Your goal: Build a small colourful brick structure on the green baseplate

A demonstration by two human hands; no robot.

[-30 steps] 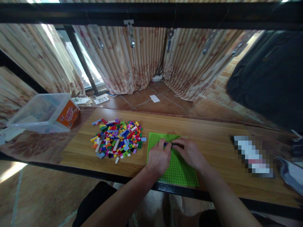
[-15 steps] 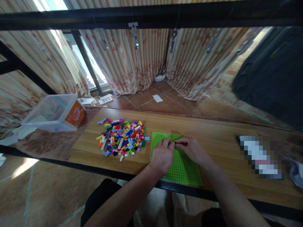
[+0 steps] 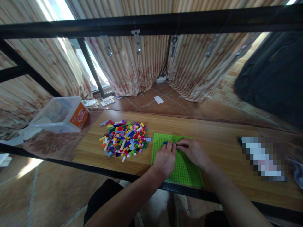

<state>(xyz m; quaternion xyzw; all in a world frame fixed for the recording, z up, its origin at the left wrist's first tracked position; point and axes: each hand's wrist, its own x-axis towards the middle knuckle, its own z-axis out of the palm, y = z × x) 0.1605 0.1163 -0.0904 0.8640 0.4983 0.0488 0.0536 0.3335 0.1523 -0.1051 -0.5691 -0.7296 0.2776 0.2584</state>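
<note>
A bright green studded baseplate [image 3: 184, 171] lies on the wooden table [image 3: 220, 138] in front of me. Both my hands rest on its far half, fingertips meeting. My left hand [image 3: 164, 160] is curled, its fingers pressing a small dark blue brick [image 3: 165, 143] on the plate. My right hand [image 3: 193, 152] is pinched on a thin dark piece [image 3: 182, 145] beside that brick. A heap of small coloured bricks [image 3: 124, 138] lies on the table just left of the plate.
A clear plastic bin [image 3: 55, 115] with an orange box [image 3: 80, 117] stands at the table's far left. A blurred-out object [image 3: 262, 157] lies at the right. A black metal bar [image 3: 151, 26] crosses overhead; curtains and a tiled floor lie beyond.
The camera view has shifted a little, so everything sits slightly to the right. My hands stay together on the plate, and the blue brick shows more clearly at my left fingertips.
</note>
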